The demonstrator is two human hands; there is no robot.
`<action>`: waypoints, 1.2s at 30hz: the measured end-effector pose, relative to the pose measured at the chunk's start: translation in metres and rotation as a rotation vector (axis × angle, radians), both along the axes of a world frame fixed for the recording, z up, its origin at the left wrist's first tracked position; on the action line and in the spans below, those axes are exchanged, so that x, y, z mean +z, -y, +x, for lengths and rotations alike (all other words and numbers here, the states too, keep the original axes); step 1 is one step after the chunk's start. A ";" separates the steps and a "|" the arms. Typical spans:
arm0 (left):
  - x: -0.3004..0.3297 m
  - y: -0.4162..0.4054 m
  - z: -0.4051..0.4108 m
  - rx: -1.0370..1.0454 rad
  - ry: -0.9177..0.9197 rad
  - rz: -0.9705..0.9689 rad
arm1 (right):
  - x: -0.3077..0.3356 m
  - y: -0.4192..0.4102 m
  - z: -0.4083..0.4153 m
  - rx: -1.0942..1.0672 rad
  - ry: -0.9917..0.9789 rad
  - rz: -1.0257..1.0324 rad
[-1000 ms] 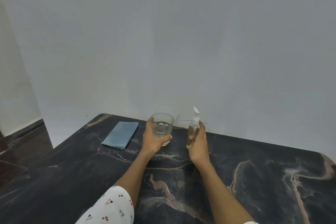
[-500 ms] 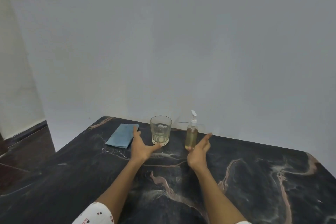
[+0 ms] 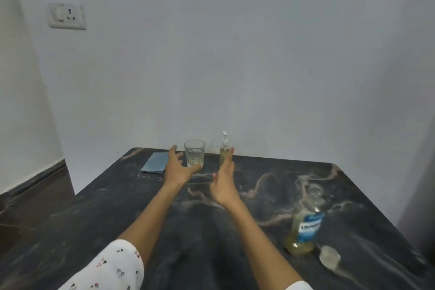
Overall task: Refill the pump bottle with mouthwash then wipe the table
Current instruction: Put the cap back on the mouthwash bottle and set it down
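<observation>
The pump bottle (image 3: 224,153) stood upright at the far edge of the table (image 3: 141,207), close to the wall (image 3: 235,66); it was a slim, clear cylinder holding pale yellowish liquid, topped by a white pump head with a slender nozzle. Just left of it stood a clear, faceted drinking glass (image 3: 194,156) with a little pale liquid at its base, and further left a folded blue cloth (image 3: 155,162) lay flat. The left hand (image 3: 178,170) hung with fingers spread wide beside the glass, holding nothing; whether its thumb touched the glass could not be told. The right hand (image 3: 224,181) was flat and edge-on, fingers straight, its tips in front of the pump bottle, gripping nothing. Near the right front stood a mouthwash bottle (image 3: 305,223), blurred, clear plastic with a blue label and yellowish liquid low inside, uncapped, and a small translucent cap (image 3: 330,259) lay just beside it. The table was dark, polished stone with pinkish veins. A white switch-and-socket plate (image 3: 67,15) sat on the wall.
</observation>
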State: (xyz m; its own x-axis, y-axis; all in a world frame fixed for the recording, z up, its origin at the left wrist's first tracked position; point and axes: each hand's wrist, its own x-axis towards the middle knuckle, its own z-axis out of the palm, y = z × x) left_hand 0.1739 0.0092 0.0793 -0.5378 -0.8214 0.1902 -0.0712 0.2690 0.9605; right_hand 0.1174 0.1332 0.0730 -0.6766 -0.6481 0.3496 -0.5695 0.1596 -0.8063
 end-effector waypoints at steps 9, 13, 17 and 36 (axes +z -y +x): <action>0.018 -0.119 0.056 -0.160 -0.252 0.062 | 0.008 -0.126 0.061 0.014 -0.132 -0.362; -0.005 -0.160 0.061 -0.246 -0.277 0.129 | -0.006 -0.178 0.055 -0.103 -0.175 -0.500; -0.028 -0.191 0.049 -0.339 -0.237 0.153 | -0.027 -0.218 0.036 -0.266 -0.102 -0.531; -0.070 -0.248 -0.040 -0.546 -0.080 0.107 | -0.095 -0.268 -0.017 -0.527 0.087 0.172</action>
